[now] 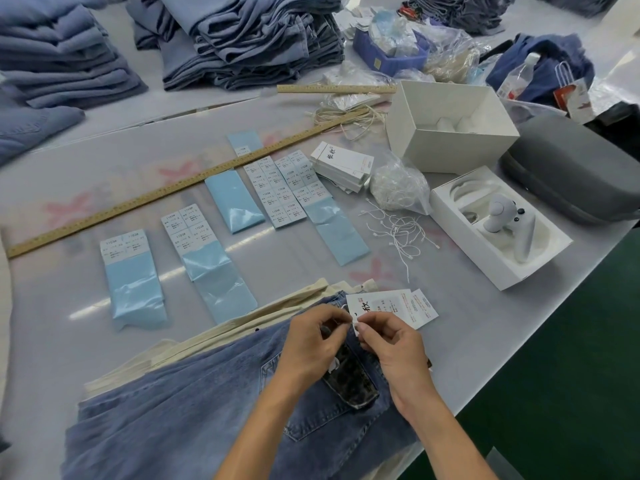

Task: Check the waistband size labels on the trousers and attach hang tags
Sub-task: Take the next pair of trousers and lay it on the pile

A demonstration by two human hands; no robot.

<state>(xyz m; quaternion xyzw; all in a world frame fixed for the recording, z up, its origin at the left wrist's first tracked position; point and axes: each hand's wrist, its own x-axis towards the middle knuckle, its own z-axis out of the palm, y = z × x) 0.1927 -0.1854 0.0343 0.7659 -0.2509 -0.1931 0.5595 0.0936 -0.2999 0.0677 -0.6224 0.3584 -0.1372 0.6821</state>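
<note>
White table [52, 299] holds sticker sheets [133, 271], rulers — both hands [311, 341] pinch hang tag [388, 306] string over jeans [194, 403].

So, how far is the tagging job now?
Done: I cannot tell; no finished pair is clearly visible. In hand: the left hand and right hand pinch a thin string at the hang tag, over the waistband of the top jeans. Left: cream trousers lie beneath, and a stack of blank tags and loose strings wait.
</note>
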